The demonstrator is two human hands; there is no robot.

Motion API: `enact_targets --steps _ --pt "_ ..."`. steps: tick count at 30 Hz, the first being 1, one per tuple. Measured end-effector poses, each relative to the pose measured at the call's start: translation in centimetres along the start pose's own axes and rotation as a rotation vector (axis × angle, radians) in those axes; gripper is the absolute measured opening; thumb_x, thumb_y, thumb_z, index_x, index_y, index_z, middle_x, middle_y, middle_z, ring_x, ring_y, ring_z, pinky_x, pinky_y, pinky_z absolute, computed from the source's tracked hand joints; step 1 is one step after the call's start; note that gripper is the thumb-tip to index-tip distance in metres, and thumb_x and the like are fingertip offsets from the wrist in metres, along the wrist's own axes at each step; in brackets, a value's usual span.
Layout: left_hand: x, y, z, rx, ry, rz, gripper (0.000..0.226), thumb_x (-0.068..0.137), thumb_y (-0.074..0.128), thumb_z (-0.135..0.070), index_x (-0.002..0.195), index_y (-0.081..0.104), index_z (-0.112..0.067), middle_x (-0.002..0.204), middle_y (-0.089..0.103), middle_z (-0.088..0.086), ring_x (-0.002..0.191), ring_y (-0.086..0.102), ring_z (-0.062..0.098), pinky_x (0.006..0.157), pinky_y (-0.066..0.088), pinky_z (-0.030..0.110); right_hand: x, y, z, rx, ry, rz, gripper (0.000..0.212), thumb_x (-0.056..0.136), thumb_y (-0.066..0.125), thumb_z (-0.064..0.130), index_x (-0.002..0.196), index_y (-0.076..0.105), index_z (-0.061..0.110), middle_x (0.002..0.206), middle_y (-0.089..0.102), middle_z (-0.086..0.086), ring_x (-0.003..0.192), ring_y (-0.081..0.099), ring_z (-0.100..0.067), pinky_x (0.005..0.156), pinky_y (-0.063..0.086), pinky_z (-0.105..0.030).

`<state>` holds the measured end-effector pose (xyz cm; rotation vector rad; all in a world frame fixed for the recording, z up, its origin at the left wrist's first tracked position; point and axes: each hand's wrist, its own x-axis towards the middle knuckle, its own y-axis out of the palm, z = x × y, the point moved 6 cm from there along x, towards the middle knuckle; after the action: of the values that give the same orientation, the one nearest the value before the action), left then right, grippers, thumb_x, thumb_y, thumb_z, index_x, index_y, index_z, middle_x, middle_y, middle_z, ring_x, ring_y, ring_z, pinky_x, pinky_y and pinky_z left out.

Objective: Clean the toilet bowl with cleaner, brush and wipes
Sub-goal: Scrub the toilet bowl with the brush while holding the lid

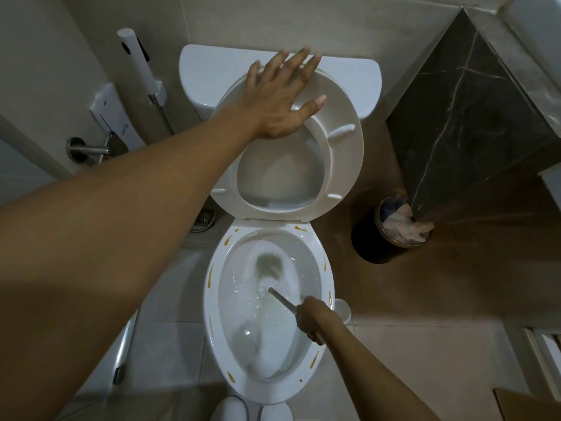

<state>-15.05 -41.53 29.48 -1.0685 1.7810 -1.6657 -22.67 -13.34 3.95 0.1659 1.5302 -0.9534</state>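
Nearest you, two white shoe toes sit at the foot of the toilet bowl. The bowl's rim carries orange-brown streaks along both sides and near the hinge. Your right hand is over the bowl's right edge, fingers clenched around the metal handle of the toilet brush; the white brush head is down in the water near the drain, and the water around it looks churned. Just beside that hand, outside the rim on the floor, stands a small white holder, partly hidden by the bowl.

Your left arm crosses the frame from the lower left and blocks much of the floor on that side. Farther up, the toilet seat stands raised with the lid behind it. Your left hand lies flat on the seat's upper left part, fingers spread and released, fingertips reaching toward the tank.

To the right of the seat, a dark round waste bin holds crumpled paper and touches the corner of a dark marble cabinet. On the left wall, a white bidet sprayer hangs in its bracket above a white dispenser and a metal fitting.
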Motion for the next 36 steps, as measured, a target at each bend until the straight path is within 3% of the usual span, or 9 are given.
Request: enact_targets --steps 4,5,9,13,17,24,27,31,36 --pt "0.0 0.0 0.1 0.002 0.008 0.008 0.068 0.096 0.017 -0.061 0.152 -0.005 -0.029 0.160 -0.007 -0.005 0.147 -0.005 0.023 0.116 -0.001 0.053 -0.2 1.3 -0.5 0.049 -0.054 -0.013 0.034 0.095 0.042 0.008 0.127 0.049 0.000 0.123 0.058 -0.019 0.106 0.061 -0.031 0.077 0.050 -0.032" --pt "0.0 0.0 0.1 0.003 0.008 0.011 0.068 0.096 0.017 -0.061 0.152 -0.006 -0.029 0.160 -0.007 -0.005 0.147 -0.005 0.022 0.116 -0.001 0.053 -0.5 1.6 -0.8 0.041 -0.063 -0.015 0.033 0.095 0.041 0.008 0.126 0.049 0.000 0.123 0.057 -0.019 0.103 0.062 -0.030 0.077 0.051 -0.032" --pt "0.0 0.0 0.1 0.007 0.007 0.009 0.069 0.095 0.016 -0.062 0.151 -0.006 -0.029 0.160 -0.008 -0.005 0.147 -0.006 0.023 0.116 -0.001 0.054 1.3 2.1 -1.7 0.028 -0.036 0.026 0.032 0.100 0.041 0.015 0.128 0.051 0.002 0.098 0.060 -0.009 0.051 0.053 -0.010 0.035 0.039 -0.017" --pt "0.0 0.1 0.0 0.006 0.006 0.012 0.069 0.095 0.017 -0.062 0.152 -0.005 -0.029 0.160 -0.007 -0.005 0.147 -0.006 0.023 0.116 -0.002 0.053 2.4 1.9 -1.7 0.185 -0.043 0.037 0.036 0.100 0.038 0.015 0.128 0.052 -0.003 0.075 0.052 -0.005 0.053 0.046 -0.014 0.046 0.041 -0.024" --pt "0.1 0.1 0.1 0.009 0.003 0.013 0.069 0.096 0.017 -0.061 0.152 -0.005 -0.029 0.160 -0.007 -0.004 0.147 -0.006 0.023 0.115 -0.002 0.053 0.9 3.4 -4.1 0.459 0.013 0.112 0.032 0.101 0.038 0.022 0.120 0.056 0.003 0.055 0.045 -0.004 0.041 0.042 -0.012 0.041 0.036 -0.024" --pt "0.1 0.2 0.0 0.017 0.005 0.005 0.068 0.096 0.017 -0.061 0.152 -0.005 -0.028 0.160 -0.007 -0.003 0.147 -0.005 0.024 0.115 -0.002 0.053 0.3 4.5 -4.7 0.709 0.151 0.170 0.023 0.101 0.040 0.024 0.108 0.056 0.009 0.052 0.037 -0.003 0.032 0.033 -0.009 0.038 0.027 -0.017" --pt "0.1 0.0 0.0 0.015 0.004 0.016 0.068 0.096 0.017 -0.061 0.152 -0.005 -0.028 0.160 -0.007 -0.003 0.147 -0.005 0.024 0.115 -0.002 0.054 0.0 4.6 -3.8 0.623 0.100 0.152 0.020 0.102 0.036 0.021 0.095 0.052 0.011 0.054 0.038 -0.002 0.037 0.036 -0.008 0.038 0.029 -0.020" --pt "0.1 -0.1 0.0 0.002 -0.002 0.025 0.068 0.096 0.017 -0.061 0.152 -0.005 -0.029 0.160 -0.007 -0.004 0.147 -0.006 0.023 0.115 -0.002 0.053 -1.5 4.3 -5.3 0.602 0.115 0.166 0.025 0.102 0.038 0.023 0.114 0.055 0.009 0.052 0.037 -0.003 0.035 0.032 -0.008 0.039 0.030 -0.017" --pt "0.0 -0.3 -0.2 0.000 -0.010 0.034 0.068 0.096 0.017 -0.060 0.151 -0.006 -0.029 0.160 -0.007 -0.005 0.147 -0.006 0.023 0.115 -0.002 0.053 -0.1 3.1 -3.4 0.501 0.046 0.120 0.027 0.102 0.037 0.020 0.113 0.056 0.004 0.056 0.042 -0.004 0.039 0.038 -0.010 0.040 0.032 -0.021"
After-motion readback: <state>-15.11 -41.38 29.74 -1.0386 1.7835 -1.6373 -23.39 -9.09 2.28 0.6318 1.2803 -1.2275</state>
